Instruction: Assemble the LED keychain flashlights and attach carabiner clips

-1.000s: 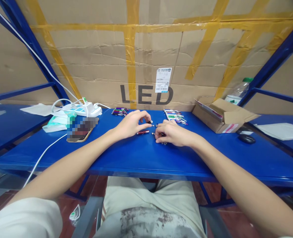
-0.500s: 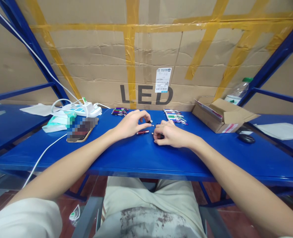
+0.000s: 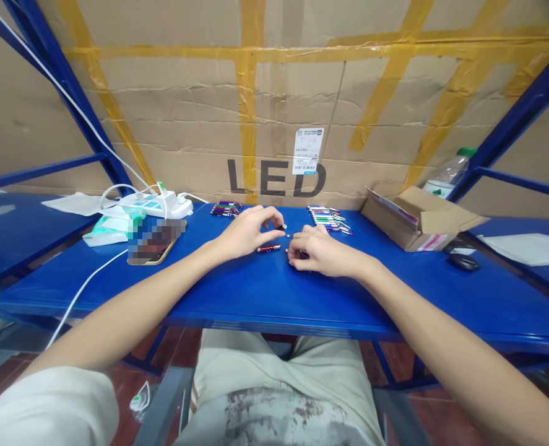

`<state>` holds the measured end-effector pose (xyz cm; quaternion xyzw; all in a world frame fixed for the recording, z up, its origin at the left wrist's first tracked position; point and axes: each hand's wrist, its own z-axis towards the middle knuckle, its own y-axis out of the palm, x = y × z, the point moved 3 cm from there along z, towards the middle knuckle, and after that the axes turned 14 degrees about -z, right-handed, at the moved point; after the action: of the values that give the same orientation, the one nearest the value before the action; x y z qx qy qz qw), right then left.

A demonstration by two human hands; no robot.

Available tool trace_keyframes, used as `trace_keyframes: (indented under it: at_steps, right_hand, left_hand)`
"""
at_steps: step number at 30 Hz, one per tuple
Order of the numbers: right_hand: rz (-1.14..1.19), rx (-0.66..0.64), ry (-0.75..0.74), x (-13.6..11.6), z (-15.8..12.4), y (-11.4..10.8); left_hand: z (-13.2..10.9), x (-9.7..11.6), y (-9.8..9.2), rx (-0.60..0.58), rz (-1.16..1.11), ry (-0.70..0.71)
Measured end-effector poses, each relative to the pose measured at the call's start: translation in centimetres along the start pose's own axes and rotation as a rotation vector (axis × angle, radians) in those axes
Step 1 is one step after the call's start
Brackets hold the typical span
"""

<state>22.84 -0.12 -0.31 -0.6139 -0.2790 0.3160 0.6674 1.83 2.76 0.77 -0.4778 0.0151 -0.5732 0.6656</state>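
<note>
My left hand (image 3: 244, 234) is curled above the blue table, thumb and forefinger bent toward each other. A small dark piece with a silver end (image 3: 283, 227) shows at its fingertips. My right hand (image 3: 319, 251) is closed, with something dark, mostly hidden, under its fingers. Between the hands lies a tiny silver round piece (image 3: 288, 235); another silver bit (image 3: 286, 250) shows by the right fingertips. Just below my left hand lies a red metal pen-like tube (image 3: 268, 248). Rows of similar coloured tubes lie behind the left hand (image 3: 226, 209) and right hand (image 3: 325, 218).
A phone (image 3: 156, 243), a teal-and-white packet (image 3: 111, 227) and a white power strip (image 3: 163, 204) with cables lie on the left. On the right are an opened cardboard box (image 3: 425, 220), a black mouse (image 3: 463, 262) and a plastic bottle (image 3: 450, 170). A large taped carton (image 3: 176, 124) stands behind.
The view has shifted very slightly. Both hands keep nearly the same pose and place, and the small pieces between them look unmoved.
</note>
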Motion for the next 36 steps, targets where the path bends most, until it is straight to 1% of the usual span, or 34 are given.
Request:
trace_keyframes:
  at_steps: [14, 26, 31, 36]
  right_hand:
    - [-0.014, 0.014, -0.004, 0.3, 0.1, 0.4]
    - [-0.021, -0.002, -0.062, 0.7, -0.2, 0.0]
    - [-0.037, 0.001, -0.055, 0.1, -0.1, 0.0]
    - [0.017, -0.039, 0.002, -0.6, 0.1, -0.1]
  left_hand:
    - [0.1, 0.2, -0.1, -0.006, -0.012, -0.005]
    - [0.0, 0.1, -0.1, -0.017, -0.004, -0.016]
    - [0.0, 0.1, 0.0, -0.008, -0.003, -0.009]
    - [-0.1, 0.0, 0.1, -0.017, -0.004, -0.005]
